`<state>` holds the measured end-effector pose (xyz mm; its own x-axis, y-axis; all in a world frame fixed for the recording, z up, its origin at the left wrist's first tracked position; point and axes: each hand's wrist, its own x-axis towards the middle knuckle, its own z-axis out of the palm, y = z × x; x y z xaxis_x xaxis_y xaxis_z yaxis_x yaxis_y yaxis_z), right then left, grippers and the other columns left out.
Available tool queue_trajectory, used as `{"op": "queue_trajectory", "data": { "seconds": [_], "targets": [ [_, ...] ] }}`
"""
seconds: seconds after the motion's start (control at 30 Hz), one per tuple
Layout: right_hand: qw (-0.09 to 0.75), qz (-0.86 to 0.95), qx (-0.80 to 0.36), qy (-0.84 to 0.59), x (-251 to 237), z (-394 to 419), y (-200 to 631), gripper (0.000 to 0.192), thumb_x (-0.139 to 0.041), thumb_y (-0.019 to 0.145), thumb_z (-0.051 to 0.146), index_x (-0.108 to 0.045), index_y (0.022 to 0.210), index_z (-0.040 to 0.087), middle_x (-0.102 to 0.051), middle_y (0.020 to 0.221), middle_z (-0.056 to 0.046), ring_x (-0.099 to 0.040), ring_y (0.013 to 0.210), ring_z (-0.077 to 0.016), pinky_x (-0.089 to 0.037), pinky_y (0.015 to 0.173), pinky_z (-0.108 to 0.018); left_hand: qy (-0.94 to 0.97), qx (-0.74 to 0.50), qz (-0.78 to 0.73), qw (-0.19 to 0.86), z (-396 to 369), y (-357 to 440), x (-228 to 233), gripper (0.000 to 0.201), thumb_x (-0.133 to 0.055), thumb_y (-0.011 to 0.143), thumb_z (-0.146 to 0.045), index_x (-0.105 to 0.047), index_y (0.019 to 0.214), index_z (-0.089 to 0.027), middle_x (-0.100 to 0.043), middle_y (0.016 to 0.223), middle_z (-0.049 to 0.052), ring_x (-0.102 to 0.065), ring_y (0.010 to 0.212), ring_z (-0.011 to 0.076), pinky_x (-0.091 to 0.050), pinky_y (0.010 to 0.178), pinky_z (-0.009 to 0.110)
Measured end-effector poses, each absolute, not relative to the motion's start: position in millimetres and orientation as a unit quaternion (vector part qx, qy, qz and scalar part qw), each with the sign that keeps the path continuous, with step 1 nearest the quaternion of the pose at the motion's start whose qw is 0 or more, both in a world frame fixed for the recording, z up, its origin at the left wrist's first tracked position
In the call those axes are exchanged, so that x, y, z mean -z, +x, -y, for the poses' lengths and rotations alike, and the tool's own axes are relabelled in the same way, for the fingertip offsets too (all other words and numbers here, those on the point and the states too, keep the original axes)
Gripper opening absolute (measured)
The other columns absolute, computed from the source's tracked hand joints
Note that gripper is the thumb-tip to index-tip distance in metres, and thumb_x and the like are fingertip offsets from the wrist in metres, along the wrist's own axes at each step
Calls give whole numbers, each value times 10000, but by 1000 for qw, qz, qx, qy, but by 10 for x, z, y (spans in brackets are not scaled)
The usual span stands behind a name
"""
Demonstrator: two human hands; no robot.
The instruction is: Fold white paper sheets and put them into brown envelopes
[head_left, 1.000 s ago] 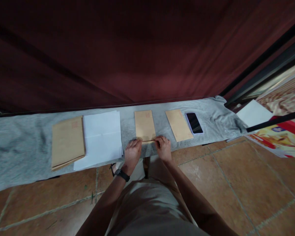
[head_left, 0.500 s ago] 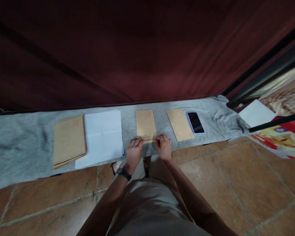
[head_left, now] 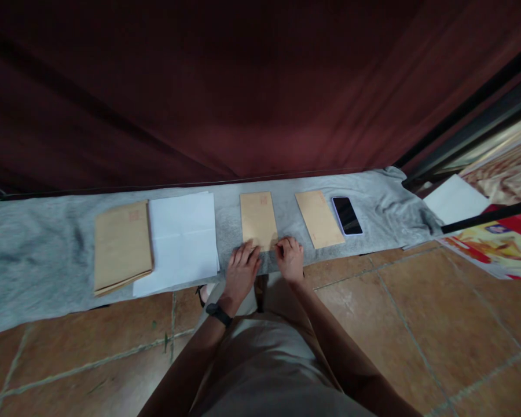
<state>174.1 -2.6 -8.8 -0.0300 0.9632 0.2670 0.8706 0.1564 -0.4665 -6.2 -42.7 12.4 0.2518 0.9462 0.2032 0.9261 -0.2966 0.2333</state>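
1. Step (my read): working the near edge of the middle envelope (head_left: 259,220), prob. pressing/creasing it. Env. lies flat just beyond the fingertips, near corners under them.
2. L hand (head_left: 242,271): fingers loosely extended, close tog., resting on near-L corner; can't tell if thumb grips underneath.
3. R hand (head_left: 290,259): fingers curled in, thumb & index appear pinched on near-R corner.
4. Next move calls for, I'd judge: even pressure along the edge btwn both hands, w/o skewing env.
5. R of R fingers: second envelope (head_left: 320,220), then phone (head_left: 347,215). L of L fingers: white paper (head_left: 184,237), then envelope stack (head_left: 124,249) overlapping it. All on grey cloth (head_left: 47,249).
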Motion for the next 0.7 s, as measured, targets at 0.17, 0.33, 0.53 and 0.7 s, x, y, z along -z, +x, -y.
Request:
{"op": "queue_trajectory", "data": {
  "seconds": [0.17,0.33,0.53,0.7],
  "targets": [
    [273,710,-89,-643,85,37,1734,93,-554,983,219,-630,932,203,-661,995,-67,-546,949,-221,-343,832,-339,815,-145,-559,43,477,24,-86,508,-424,1030,-347,-479,1493,-144,-427,1601,110,-321,1522,276,-268,1258,519],
    [272,702,-105,-650,23,50,1727,140,-521,1001,219,-654,1026,188,-674,1049,-97,-566,1014,-241,-393,891,-371,829,-137,-540,58,505,73,-61,544,-419,1031,-361,-445,1518,-119,-448,1584,115,-349,1511,245,-301,1255,450],
    [295,768,-150,-548,-59,258,1572,404,-367,1059,258,-555,1398,142,-580,1433,-144,-495,1338,-251,-370,1143,-437,831,-135,-536,62,505,46,13,556,-415,1005,-252,-409,1540,-102,-427,1592,144,-348,1511,246,-304,1256,453],
    [273,807,-184,-490,-32,451,1406,512,-328,1065,280,-395,1553,143,-484,1556,-134,-400,1468,-224,-319,1223,-475,832,-118,-537,66,508,16,87,616,-393,939,-124,-375,1553,-75,-425,1590,169,-355,1507,228,-311,1253,428]
  ]
}}
